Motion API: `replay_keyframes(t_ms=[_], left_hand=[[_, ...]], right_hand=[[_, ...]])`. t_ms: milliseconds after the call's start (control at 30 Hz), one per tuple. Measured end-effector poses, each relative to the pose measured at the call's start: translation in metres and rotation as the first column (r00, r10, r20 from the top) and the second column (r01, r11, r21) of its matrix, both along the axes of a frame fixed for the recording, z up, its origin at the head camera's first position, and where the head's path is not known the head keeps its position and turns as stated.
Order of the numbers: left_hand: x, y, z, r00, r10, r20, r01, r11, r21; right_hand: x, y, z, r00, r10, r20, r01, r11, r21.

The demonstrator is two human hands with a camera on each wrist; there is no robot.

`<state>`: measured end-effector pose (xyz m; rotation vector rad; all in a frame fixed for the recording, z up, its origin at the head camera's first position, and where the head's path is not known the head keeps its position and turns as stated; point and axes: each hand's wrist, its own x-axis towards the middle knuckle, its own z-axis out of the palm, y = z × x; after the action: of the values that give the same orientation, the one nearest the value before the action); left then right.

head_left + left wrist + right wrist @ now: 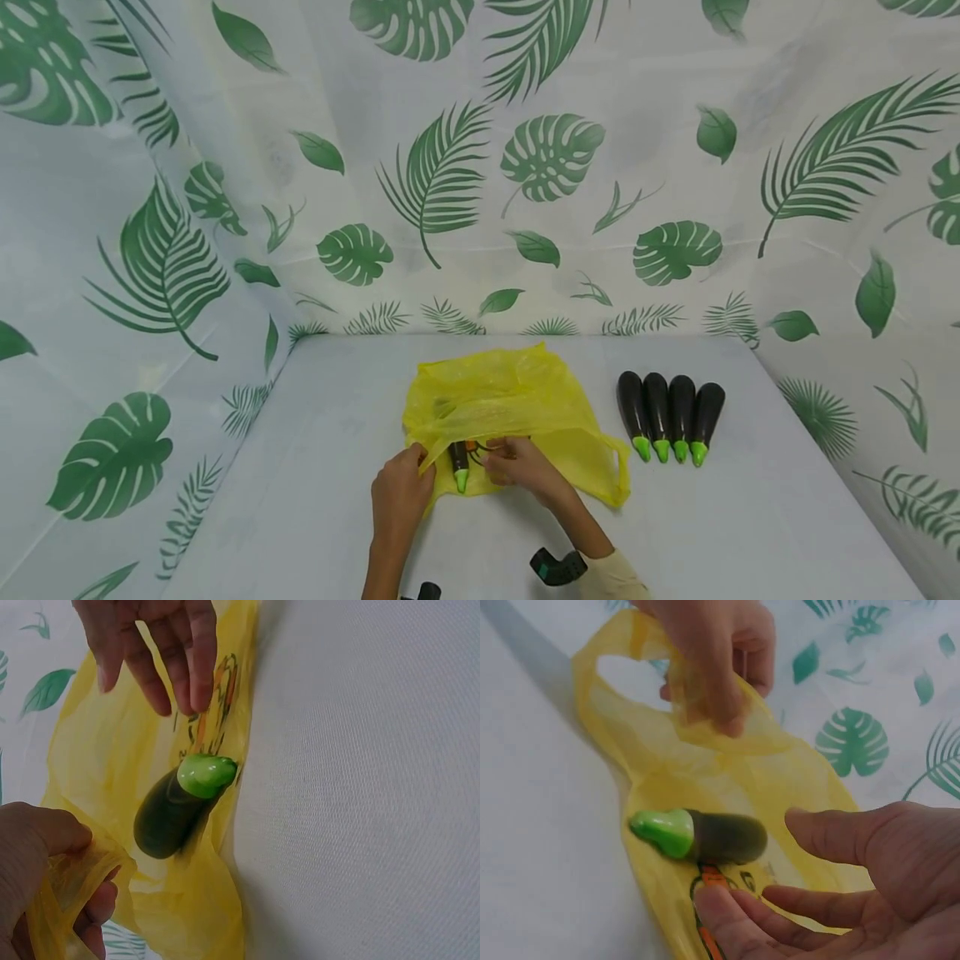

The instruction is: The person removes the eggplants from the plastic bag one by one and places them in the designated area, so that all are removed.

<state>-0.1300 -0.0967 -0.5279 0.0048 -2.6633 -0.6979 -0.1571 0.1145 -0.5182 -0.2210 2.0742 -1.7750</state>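
A yellow plastic bag [495,379] lies on the table with its mouth toward me. My left hand [400,496] pinches the bag's edge near one handle, lifting the upper layer. Inside the mouth lies a toy eggplant [166,817], dark with a green cap, resting on the lower layer beside an orange and black print. My right hand [870,889] is at the mouth, fingers spread and apart from that eggplant, holding nothing. To the right, several more eggplants [681,417] lie side by side, green caps toward me.
The white table [315,467] extends around the bag. Behind it stands a leaf-printed white backdrop [450,292], with similar cloth on both sides. A bag handle [621,475] loops out to the right of my right hand.
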Motion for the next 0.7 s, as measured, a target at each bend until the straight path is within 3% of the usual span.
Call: replay_keyframes(t_ms=[300,533,700], left_hand=[[-0.002,-0.001,0.0,1.0,0.004,-0.008,-0.004,1.0,-0.01],[-0.001,-0.002,0.002,1.0,0.005,0.001,-0.005,1.0,-0.007],[-0.001,-0.003,0.001,1.0,0.012,0.007,-0.012,1.0,-0.013]], right_hand=[[-0.011,-0.026,-0.009,0.992,-0.122,-0.046,0.123,0.992,0.031],[-0.017,-0.035,-0.017,0.987,-0.143,-0.073,0.149,0.985,0.088],[-0.019,-0.041,-0.018,0.981,-0.13,-0.146,0.15,0.979,0.14]])
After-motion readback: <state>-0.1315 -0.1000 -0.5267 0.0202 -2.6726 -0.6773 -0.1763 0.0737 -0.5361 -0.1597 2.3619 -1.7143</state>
